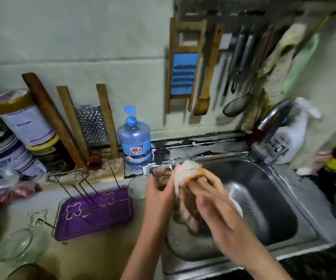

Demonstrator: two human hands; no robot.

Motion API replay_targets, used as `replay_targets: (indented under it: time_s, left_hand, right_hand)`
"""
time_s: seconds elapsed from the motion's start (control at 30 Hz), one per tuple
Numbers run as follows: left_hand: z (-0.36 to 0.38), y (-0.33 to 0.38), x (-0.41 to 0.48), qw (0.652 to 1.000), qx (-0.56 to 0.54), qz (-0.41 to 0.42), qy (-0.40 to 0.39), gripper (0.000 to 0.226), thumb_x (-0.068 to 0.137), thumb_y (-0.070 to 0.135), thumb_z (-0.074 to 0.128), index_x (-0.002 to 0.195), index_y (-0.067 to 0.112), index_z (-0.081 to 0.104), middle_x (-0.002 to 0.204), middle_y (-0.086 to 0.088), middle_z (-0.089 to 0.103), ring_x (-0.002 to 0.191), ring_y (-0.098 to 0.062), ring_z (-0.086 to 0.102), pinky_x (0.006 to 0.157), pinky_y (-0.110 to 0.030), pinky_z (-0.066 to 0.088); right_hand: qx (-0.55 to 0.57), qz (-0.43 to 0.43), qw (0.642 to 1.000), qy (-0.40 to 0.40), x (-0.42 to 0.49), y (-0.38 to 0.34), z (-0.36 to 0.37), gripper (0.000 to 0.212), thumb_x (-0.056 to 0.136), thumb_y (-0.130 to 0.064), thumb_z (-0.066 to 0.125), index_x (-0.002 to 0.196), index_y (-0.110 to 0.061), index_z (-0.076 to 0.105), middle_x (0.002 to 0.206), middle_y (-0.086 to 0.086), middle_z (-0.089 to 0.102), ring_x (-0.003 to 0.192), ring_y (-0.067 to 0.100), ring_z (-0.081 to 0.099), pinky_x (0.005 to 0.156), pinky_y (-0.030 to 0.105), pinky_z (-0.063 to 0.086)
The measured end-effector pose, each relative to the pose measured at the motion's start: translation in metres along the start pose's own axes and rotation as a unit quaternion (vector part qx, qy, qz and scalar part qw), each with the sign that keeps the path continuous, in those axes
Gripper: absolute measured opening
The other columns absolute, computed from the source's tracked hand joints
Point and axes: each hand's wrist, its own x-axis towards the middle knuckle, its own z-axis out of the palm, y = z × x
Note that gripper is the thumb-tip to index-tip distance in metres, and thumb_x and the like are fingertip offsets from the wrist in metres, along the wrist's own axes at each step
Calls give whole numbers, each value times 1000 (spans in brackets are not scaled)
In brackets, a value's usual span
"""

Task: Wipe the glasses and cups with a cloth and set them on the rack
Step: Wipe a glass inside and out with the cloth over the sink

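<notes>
The left hand (159, 190) holds a glass (161, 175) over the near-left corner of the sink (268, 190). Its grip is closed round the glass, with the fingers curled about the side. The right hand (209, 197) has its grip closed on a cloth (187, 170). The top of the cloth is pressed against the glass and the rest hangs down under the hand. The picture is blurry here, so I cannot tell if the cloth goes inside the glass or only rubs the outside.

This looks like the wiping step, and the glass is not on the rack yet. To do it well, I think the left hand should hold the glass low and firm but not squeeze hard, because wet glass is slippery. The right hand can push the cloth down inside and turn it round, then rub the rim and the outside. Staying over the sink is smart, since drips fall in there.

The purple rack (106, 215) sits on the bench (102, 257) just left of the hands, and its wire pegs are bare. When the glass is dry, it should go upside down over a peg — slowly, so it does not knock the metal.

Another glass (137, 187) waits between the rack and the sink. One more, the far glass (21, 245), sits at the bench's near-left corner.
</notes>
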Motion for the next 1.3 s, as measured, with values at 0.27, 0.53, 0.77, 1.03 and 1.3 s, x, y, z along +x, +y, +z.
replay_targets:
  time_s: [0.27, 0.53, 0.77, 1.03, 1.3]
  left_hand:
    - [32, 22, -16, 997, -2, 40, -69, 21, 83, 30, 67, 100, 20, 60, 90, 9, 69, 85, -3, 67, 76, -21, 52]
    - [57, 49, -8, 993, 7, 105, -46, 5, 93, 5, 59, 96, 8, 59, 81, 8, 68, 68, 5, 65, 63, -9, 49]
    - [71, 53, -15, 992, 79, 86, -41, 51, 65, 57, 57, 110, 32, 52, 129, 9, 60, 128, -8, 52, 111, -34, 39]
    - [111, 82, 9, 994, -47, 95, -2, 86, 67, 77, 61, 124, 12, 61, 118, -6, 69, 109, -17, 67, 95, -36, 52]
    - [114, 68, 11, 990, -74, 114, -24, 25, 79, 42, 72, 87, 26, 54, 73, 14, 69, 63, 15, 63, 57, -5, 49]
  right_hand:
    - [256, 91, 945, 181, 45, -6, -12, 33, 90, -41, 54, 122, -34, 60, 130, -13, 60, 128, 6, 50, 110, 24, 36]
    - [112, 50, 984, 133, 32, -15, -14, 57, 97, -55, 29, 148, -30, 28, 152, -13, 34, 140, -4, 26, 117, 21, 22]
    - [99, 16, 991, 91, 47, -11, -58, 60, 89, -56, 46, 144, -48, 24, 150, -24, 32, 138, -7, 29, 112, 19, 28]
    - [229, 97, 961, 120, 77, -18, -88, 65, 86, -71, 38, 133, -28, 48, 130, -5, 59, 123, 6, 53, 111, 38, 38]
    - [23, 11, 995, 92, 55, -10, -84, 76, 82, -74, 32, 141, -46, -7, 160, -10, -1, 143, -7, -3, 116, 11, 3]
